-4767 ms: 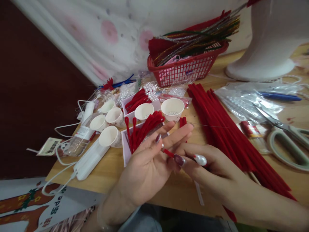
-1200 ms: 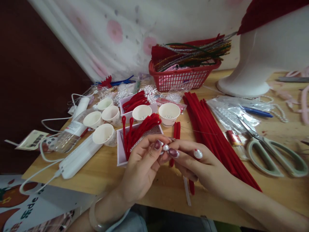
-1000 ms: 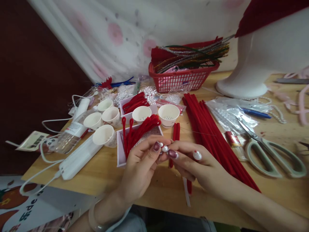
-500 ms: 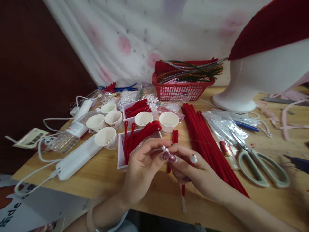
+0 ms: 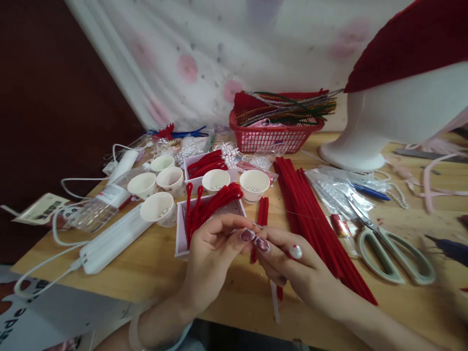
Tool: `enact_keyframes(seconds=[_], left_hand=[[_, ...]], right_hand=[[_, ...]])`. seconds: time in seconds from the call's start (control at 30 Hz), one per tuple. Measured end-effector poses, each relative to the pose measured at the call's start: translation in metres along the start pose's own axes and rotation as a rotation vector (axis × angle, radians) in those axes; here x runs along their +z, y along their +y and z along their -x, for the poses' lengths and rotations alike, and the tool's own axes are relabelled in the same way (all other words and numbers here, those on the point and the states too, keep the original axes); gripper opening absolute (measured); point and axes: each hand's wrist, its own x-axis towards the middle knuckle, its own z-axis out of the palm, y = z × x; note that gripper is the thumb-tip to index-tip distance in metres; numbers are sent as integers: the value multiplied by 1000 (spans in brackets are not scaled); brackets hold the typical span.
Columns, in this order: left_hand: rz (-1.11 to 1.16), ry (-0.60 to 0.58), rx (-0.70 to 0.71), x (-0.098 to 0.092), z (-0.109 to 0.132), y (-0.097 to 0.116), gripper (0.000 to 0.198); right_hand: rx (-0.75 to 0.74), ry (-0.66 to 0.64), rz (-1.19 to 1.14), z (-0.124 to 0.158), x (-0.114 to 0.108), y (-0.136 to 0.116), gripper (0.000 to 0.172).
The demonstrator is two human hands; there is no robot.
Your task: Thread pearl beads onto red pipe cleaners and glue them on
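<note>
My left hand (image 5: 215,253) is closed in a pinch, thumb and fingertips meeting those of my right hand (image 5: 288,256). Between the fingertips is a small piece with white pearl beads; it is now almost wholly hidden. A white pearl with a red spot (image 5: 295,251) shows at the base of my right index finger; whether it is a ring I cannot tell. Behind the hands, short red velvet strips (image 5: 262,212) lie on the table. A box (image 5: 182,234) of looped red velvet stems (image 5: 215,202) stands just beyond my left hand. A thin wire (image 5: 292,213) runs rightward.
Paper cups (image 5: 255,185), some with pearls, stand behind the hands. Long red velvet stems (image 5: 314,219), scissors (image 5: 380,251) and a glue bottle (image 5: 343,234) lie rightward. A power strip (image 5: 113,243) lies left. Behind are a red basket (image 5: 274,139) and a white mannequin head (image 5: 369,131).
Both hands have turned slightly and lowered a little, with the fingertips still together. The pearl beads that showed at the left fingertips are now mostly covered.
</note>
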Motion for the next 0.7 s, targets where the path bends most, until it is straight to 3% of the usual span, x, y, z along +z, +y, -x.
enact_keyframes(seconds=[0.2, 0.6, 0.7], left_hand=[[67, -82, 15, 5, 0, 2, 3], [88, -44, -22, 8, 0, 0, 8], [45, -116, -51, 4, 1, -2, 22]], right_hand=[[33, -2, 1, 2, 2, -3, 30], [37, -8, -93, 1, 1, -2, 25], [66, -13, -207, -2, 2, -3, 31]])
